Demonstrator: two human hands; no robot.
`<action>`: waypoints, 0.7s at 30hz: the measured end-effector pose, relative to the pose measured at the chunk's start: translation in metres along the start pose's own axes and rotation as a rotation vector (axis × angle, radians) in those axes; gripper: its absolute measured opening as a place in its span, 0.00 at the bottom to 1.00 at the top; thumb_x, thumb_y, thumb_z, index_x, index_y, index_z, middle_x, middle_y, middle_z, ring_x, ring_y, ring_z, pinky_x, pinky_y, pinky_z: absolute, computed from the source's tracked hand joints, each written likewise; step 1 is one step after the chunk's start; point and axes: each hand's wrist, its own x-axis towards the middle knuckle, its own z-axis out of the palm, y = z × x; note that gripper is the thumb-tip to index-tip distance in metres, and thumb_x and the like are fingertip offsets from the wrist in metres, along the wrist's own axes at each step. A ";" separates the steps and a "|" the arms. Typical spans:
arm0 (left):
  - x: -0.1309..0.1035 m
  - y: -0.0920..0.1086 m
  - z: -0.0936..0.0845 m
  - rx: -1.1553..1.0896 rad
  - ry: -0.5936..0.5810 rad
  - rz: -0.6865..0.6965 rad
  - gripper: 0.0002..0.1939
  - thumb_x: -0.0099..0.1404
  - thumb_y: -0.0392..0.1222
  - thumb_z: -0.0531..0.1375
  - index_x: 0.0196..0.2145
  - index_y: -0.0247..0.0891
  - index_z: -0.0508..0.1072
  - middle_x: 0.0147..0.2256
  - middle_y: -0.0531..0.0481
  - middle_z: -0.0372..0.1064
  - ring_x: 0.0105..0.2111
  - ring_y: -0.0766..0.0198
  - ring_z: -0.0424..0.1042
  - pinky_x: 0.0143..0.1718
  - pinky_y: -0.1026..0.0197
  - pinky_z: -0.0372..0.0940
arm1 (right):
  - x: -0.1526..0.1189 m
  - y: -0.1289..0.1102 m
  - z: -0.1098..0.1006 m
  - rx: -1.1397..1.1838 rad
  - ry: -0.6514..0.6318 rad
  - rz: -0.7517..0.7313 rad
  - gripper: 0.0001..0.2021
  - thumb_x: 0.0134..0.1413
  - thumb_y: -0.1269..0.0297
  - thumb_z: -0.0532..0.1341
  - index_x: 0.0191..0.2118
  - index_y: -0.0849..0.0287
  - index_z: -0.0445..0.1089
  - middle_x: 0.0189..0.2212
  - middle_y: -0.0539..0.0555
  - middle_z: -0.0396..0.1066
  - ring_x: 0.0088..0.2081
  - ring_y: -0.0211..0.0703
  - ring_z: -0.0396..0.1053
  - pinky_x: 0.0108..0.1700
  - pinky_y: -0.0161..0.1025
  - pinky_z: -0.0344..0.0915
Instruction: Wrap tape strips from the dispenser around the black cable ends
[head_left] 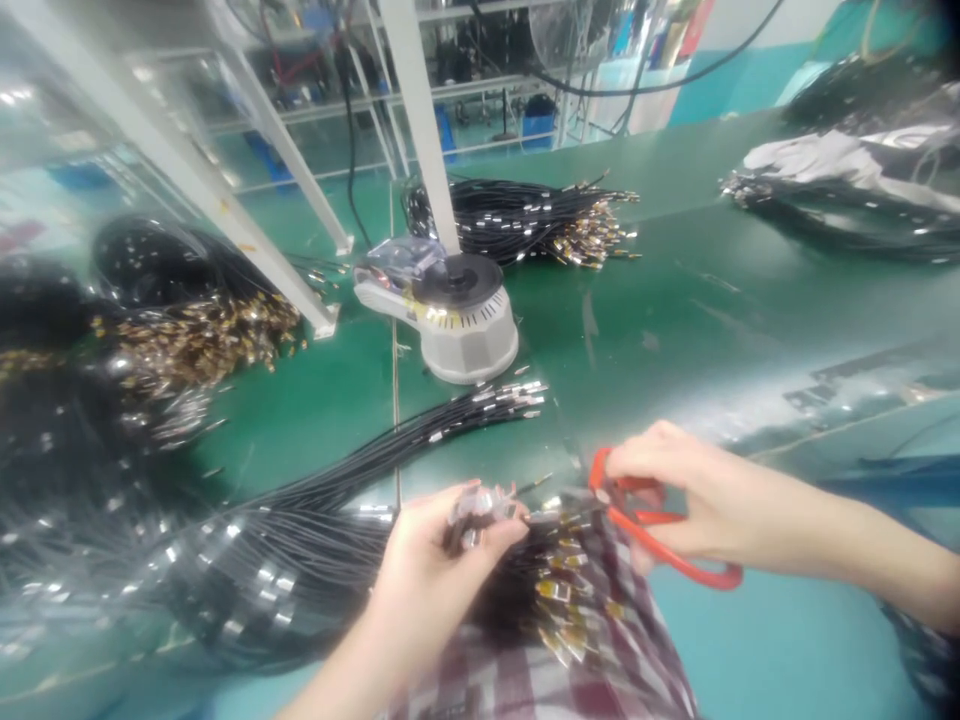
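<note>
Wrapped round a small bunch of black cables [471, 520] with pale, shiny ends is my left hand [442, 560], its thumb and fingers closed. My right hand [675, 490] grips red-handled scissors [697, 572], fingers through the loops. The blades point left toward the bunch, close to its ends; blur hides whether they touch it. Beneath my left hand lies a thick bundle of black cables [502, 590] with gold-coloured connector ends [562, 595], over checked cloth. Another cable bundle [442, 420] with silvery ends stretches across the green table just beyond my hands.
A white round tape dispenser [471, 335] with a black disc stands ahead on the green table [637, 300]. Coiled cables [517, 215] lie behind it. More cable piles [202, 340] sit left, beside white frame posts [319, 315]. Further cables [825, 215] with white cloth lie right.
</note>
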 end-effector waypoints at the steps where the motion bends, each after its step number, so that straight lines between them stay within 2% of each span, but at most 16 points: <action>1: -0.001 -0.001 -0.001 0.019 -0.012 0.038 0.04 0.56 0.34 0.66 0.27 0.40 0.81 0.26 0.53 0.79 0.26 0.64 0.76 0.31 0.67 0.69 | 0.001 -0.002 -0.001 -0.105 0.007 -0.053 0.09 0.51 0.60 0.63 0.25 0.56 0.64 0.21 0.47 0.62 0.30 0.39 0.60 0.33 0.34 0.57; 4: -0.003 -0.003 -0.002 0.049 -0.048 0.141 0.05 0.59 0.32 0.65 0.28 0.39 0.80 0.27 0.53 0.79 0.27 0.66 0.76 0.31 0.68 0.69 | 0.006 -0.004 -0.006 -0.287 0.028 -0.146 0.18 0.53 0.59 0.62 0.20 0.58 0.55 0.16 0.45 0.56 0.26 0.38 0.54 0.33 0.35 0.52; 10: -0.004 -0.002 -0.002 0.086 -0.050 0.262 0.06 0.60 0.30 0.64 0.27 0.37 0.79 0.24 0.53 0.76 0.24 0.68 0.74 0.27 0.69 0.67 | 0.010 -0.004 -0.006 -0.349 0.010 -0.191 0.18 0.51 0.59 0.63 0.19 0.58 0.54 0.14 0.44 0.56 0.25 0.37 0.53 0.31 0.34 0.49; 17: -0.007 -0.003 -0.002 0.167 -0.036 0.307 0.06 0.62 0.31 0.63 0.29 0.37 0.78 0.25 0.52 0.76 0.24 0.66 0.74 0.27 0.66 0.66 | 0.012 -0.006 -0.007 -0.382 -0.008 -0.190 0.21 0.50 0.59 0.63 0.17 0.58 0.52 0.12 0.44 0.49 0.23 0.37 0.50 0.28 0.34 0.46; 21: -0.012 -0.004 -0.001 0.207 0.017 0.243 0.05 0.61 0.33 0.64 0.30 0.40 0.80 0.24 0.52 0.76 0.23 0.65 0.73 0.26 0.65 0.65 | 0.013 -0.005 -0.005 -0.355 0.008 -0.220 0.21 0.51 0.59 0.64 0.17 0.58 0.53 0.12 0.44 0.49 0.22 0.36 0.49 0.25 0.34 0.44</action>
